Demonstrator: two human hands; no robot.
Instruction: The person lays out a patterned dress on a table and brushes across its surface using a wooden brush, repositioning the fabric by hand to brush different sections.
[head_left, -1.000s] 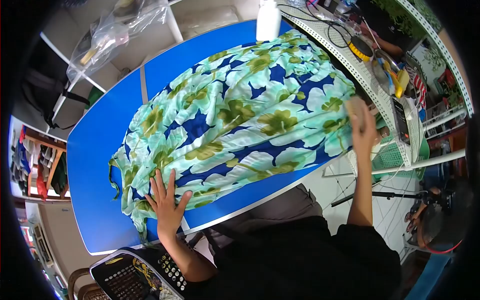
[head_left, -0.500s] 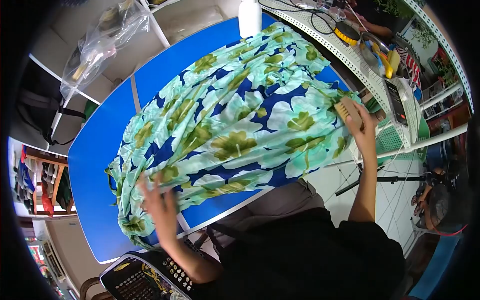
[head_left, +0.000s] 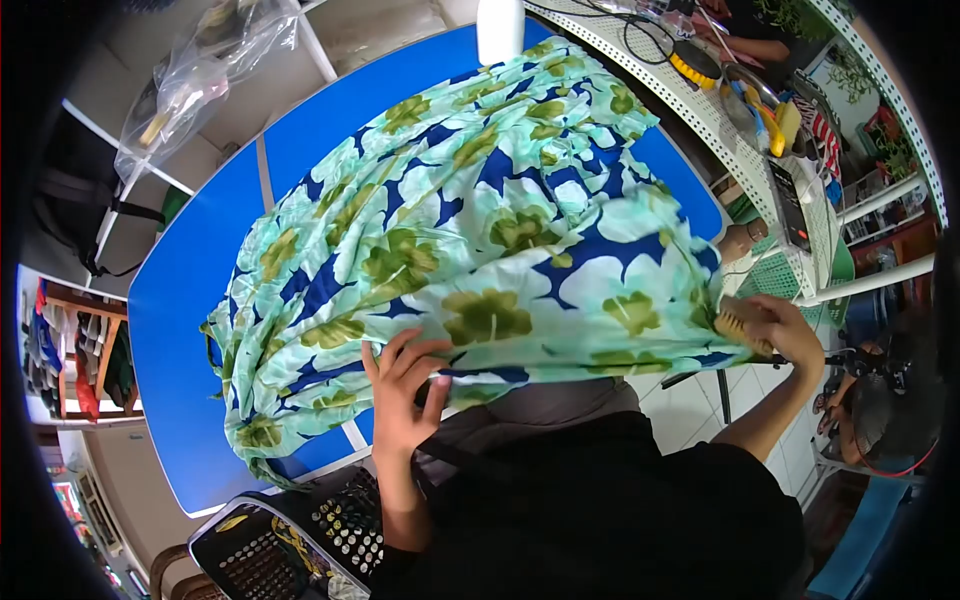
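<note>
A thin floral cloth (head_left: 490, 315), mint green with navy and olive, lies rumpled over the blue table. My left hand (head_left: 405, 395) rests at the cloth's near edge, its fingers lying on the fabric and the thumb apart from them. Out at the right, my right hand (head_left: 790, 335) is closed around a wooden-backed scrub brush (head_left: 742, 328) with pale bristles. The cloth's right corner stretches out to that brush; whether my fingers also pinch the fabric I cannot tell.
A white bottle (head_left: 500, 35) stands at the table's (head_left: 190, 330) far edge. Beyond the right side, a white perforated shelf (head_left: 690, 95) bears a yellow-bristled brush (head_left: 694, 64), cables and tools. A dark basket (head_left: 270, 550) sits below the near left edge. Another person's arm shows at the top right.
My right hand has moved right and toward me with the brush, and the cloth's right corner has come along. My left hand has shifted right along the near edge.
</note>
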